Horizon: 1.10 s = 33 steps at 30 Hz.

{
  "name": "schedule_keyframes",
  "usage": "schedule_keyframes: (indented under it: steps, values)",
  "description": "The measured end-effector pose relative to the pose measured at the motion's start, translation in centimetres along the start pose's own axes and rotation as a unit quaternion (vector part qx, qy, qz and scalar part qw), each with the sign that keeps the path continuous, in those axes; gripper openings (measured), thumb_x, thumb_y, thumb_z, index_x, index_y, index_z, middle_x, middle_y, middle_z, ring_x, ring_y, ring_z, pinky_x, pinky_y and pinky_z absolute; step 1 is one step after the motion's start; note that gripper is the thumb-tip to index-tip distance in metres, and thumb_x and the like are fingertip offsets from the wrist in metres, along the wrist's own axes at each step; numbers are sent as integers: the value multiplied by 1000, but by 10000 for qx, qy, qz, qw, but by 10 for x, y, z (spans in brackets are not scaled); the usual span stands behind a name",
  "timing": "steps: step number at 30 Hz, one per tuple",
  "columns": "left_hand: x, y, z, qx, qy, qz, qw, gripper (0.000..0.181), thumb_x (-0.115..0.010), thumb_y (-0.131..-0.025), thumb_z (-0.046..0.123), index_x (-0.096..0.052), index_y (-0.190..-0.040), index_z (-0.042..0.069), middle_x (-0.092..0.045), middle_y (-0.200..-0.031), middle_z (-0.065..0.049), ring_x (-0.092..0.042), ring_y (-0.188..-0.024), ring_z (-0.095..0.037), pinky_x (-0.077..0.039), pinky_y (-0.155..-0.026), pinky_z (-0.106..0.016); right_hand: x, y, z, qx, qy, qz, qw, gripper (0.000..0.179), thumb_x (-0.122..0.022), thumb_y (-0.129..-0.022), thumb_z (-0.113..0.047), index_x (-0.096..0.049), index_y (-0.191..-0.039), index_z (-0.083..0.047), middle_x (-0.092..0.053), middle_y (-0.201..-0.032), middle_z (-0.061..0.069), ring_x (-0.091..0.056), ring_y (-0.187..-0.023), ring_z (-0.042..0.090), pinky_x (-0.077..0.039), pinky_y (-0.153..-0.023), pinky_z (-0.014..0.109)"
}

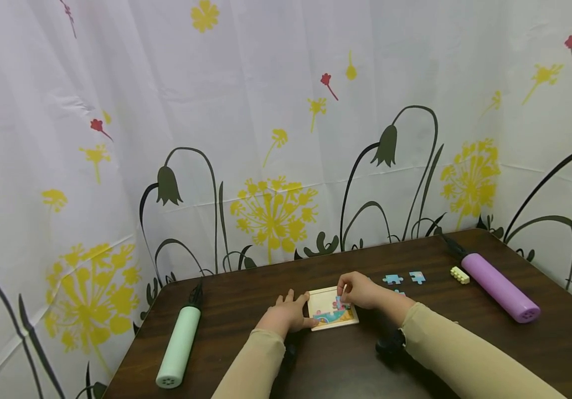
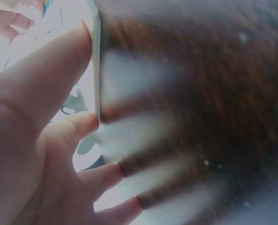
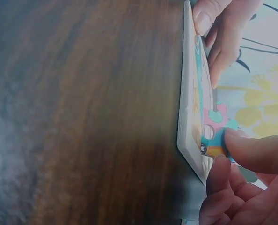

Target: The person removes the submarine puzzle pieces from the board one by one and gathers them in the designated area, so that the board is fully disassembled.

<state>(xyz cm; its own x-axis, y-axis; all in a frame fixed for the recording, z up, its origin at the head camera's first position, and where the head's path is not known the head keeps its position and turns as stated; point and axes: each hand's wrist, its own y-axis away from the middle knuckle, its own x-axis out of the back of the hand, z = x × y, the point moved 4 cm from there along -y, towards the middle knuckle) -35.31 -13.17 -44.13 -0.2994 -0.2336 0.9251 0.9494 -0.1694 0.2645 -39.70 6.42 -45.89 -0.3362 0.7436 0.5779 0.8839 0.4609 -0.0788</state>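
Pinching a piece (image 3: 217, 141), the right hand (image 1: 359, 291) is at the frame (image 1: 335, 326); the left hand (image 1: 284, 315), fingers (image 2: 101, 180) wide, touches its edge.

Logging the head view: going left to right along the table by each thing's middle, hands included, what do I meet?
Mint-green tube with a black tip → left hand → wooden puzzle tray → right hand → loose blue puzzle pieces → pale-yellow toy brick → purple tube with a black tip.
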Motion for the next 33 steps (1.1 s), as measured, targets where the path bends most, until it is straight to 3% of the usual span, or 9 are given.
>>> schedule_keyframes:
  steps: [5, 15, 23, 28, 33]
  values:
    - [0, -1, 0, -5, 6, -7, 10000, 75, -71, -88, 48, -43, -150, 17, -27, -156, -23, -23, -140, -49, -24, -107, -67, 1, 0, -1, -71, 64, -23, 10000, 15, -68, -83, 7, -61, -81, -6, -56, -67, 3, -52, -59, 13, -44, -55, 27]
    - [3, -2, -1, -25, 52, 31, 10000, 75, -72, -88, 47, -43, -150, 17, -26, -156, -24, -23, -141, -50, -24, -107, -67, 3, 1, -14, -80, 850, -182, 9962, 18, -78, -80, 2, -63, -77, -9, -55, -72, 1, -50, -64, 15, -41, -55, 27]
    - [2, -1, -1, -30, 27, 35, 10000, 75, -72, -88, 47, -43, -150, 17, -27, -156, -24, -23, -140, -50, -24, -107, -67, 9, 3, -15, -248, 455, -212, 9984, 17, -72, -84, 4, -62, -79, -9, -58, -66, 2, -52, -52, 13, -43, -46, 25]
    - [1, -1, -1, -50, 32, 43, 10000, 74, -72, -89, 46, -43, -151, 17, -27, -156, -24, -23, -140, -50, -24, -107, -66, 32, 9, -14, 62, 378, -172, 9991, 12, -70, -87, 3, -66, -80, -5, -62, -70, 1, -54, -61, 14, -46, -55, 28]
    - [0, 0, -1, -70, 59, 63, 9999, 74, -72, -89, 45, -43, -151, 17, -26, -156, -24, -23, -140, -50, -24, -107, -66, 79, 26, -5, 81, 642, 6, 9979, 8, -71, -86, 3, -69, -80, -1, -63, -70, 0, -53, -65, 13, -46, -60, 31]
